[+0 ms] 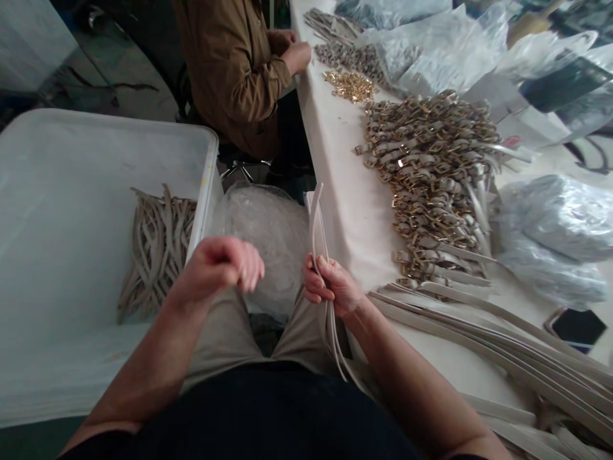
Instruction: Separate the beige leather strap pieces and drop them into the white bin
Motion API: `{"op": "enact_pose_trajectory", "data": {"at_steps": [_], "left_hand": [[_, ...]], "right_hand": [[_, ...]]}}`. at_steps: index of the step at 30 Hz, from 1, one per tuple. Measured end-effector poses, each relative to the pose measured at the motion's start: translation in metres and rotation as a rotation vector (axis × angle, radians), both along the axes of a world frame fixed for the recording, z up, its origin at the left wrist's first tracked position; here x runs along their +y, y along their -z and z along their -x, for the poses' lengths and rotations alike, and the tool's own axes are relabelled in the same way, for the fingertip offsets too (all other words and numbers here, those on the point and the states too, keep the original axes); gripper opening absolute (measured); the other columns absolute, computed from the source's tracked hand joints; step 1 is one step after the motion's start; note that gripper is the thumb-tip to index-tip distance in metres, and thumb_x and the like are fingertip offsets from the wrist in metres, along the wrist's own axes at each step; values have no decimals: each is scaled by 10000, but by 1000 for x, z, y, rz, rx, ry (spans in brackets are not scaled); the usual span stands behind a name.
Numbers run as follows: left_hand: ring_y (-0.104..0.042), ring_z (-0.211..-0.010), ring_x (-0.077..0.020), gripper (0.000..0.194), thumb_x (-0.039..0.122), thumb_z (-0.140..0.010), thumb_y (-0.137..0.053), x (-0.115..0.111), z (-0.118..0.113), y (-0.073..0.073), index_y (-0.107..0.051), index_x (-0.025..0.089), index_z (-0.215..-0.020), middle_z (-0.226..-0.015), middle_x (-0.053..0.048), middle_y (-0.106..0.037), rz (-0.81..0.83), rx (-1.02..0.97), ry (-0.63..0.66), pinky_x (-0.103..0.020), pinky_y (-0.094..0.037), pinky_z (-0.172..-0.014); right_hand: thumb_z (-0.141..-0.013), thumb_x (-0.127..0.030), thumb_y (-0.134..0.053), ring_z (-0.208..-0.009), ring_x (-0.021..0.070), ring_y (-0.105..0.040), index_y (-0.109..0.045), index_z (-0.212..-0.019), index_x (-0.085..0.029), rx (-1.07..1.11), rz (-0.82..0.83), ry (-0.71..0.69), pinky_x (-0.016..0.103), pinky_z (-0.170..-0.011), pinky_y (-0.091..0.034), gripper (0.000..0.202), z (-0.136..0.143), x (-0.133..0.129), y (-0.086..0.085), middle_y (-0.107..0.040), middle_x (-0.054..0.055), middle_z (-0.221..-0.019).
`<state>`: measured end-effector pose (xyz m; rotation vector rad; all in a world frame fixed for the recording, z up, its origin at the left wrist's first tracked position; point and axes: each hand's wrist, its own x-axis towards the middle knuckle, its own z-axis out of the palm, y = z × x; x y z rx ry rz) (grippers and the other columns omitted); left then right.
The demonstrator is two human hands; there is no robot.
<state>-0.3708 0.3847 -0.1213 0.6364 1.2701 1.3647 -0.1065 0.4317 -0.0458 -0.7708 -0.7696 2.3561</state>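
My right hand is closed around a few narrow pale leather straps. Their upper ends stick up past the fingers beside the table edge, and their lower ends hang toward my lap. My left hand is held in the air near the rim of the white bin, its fingers curled in and a little blurred. Nothing shows in that hand. Inside the white bin lies a heap of loose pale straps.
A white-covered table on the right bears a big pile of buckled straps, long pale straps, gold metal pieces and plastic bags. A co-worker in a brown jacket sits ahead. A clear plastic bag lies between bin and table.
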Motion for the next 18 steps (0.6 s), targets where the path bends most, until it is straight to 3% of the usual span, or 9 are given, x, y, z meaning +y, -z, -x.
{"op": "enact_pose_trajectory", "data": {"at_steps": [3,6,9,11,14,18], "left_hand": [[-701,-937,-298,505,635,-905,-494,71,1,56,-715,180,-893,-924,-134,-741,240,745,201,-434,-539,-919],[-605,-1183,-370,480,492,-863,-626,99,2,116,-695,77,-1094,-1199,-238,-687,382,943,246,-465,-443,-1042],[-529,-1282,-399,434,397,-803,-700,92,3,160,-706,88,-1107,-1251,-242,-668,455,1003,313,-467,-393,-1080],[-578,-1207,-399,320,372,-822,-667,83,5,176,-739,125,-1013,-1137,-212,-717,503,1015,366,-473,-420,-1035],[-625,-1111,-381,261,325,-871,-579,73,9,187,-746,140,-948,-1036,-190,-736,523,1003,397,-468,-444,-987],[-542,-1260,-354,378,275,-866,-586,66,8,189,-662,92,-1188,-1308,-221,-631,422,965,340,-430,-392,-1075]], "right_hand": [[-768,-551,-792,-347,7,-221,-571,-846,-178,-43,7,-28,189,-410,-383,441,4,2,2,-456,-116,-553],[-768,-567,-786,-339,11,-246,-596,-847,-169,-77,10,-46,194,-414,-415,448,7,1,6,-490,-109,-547],[-777,-568,-778,-337,13,-267,-620,-840,-159,-113,-8,-61,199,-430,-445,443,7,1,9,-520,-98,-550],[-778,-561,-780,-342,15,-276,-626,-841,-156,-123,-14,-57,198,-437,-451,438,7,2,10,-526,-95,-552],[-758,-562,-794,-349,18,-282,-629,-845,-158,-120,-4,-42,194,-434,-448,445,7,4,11,-532,-92,-556],[-743,-566,-804,-357,19,-288,-629,-851,-156,-126,8,-26,186,-433,-451,459,9,3,12,-548,-88,-570]]}}
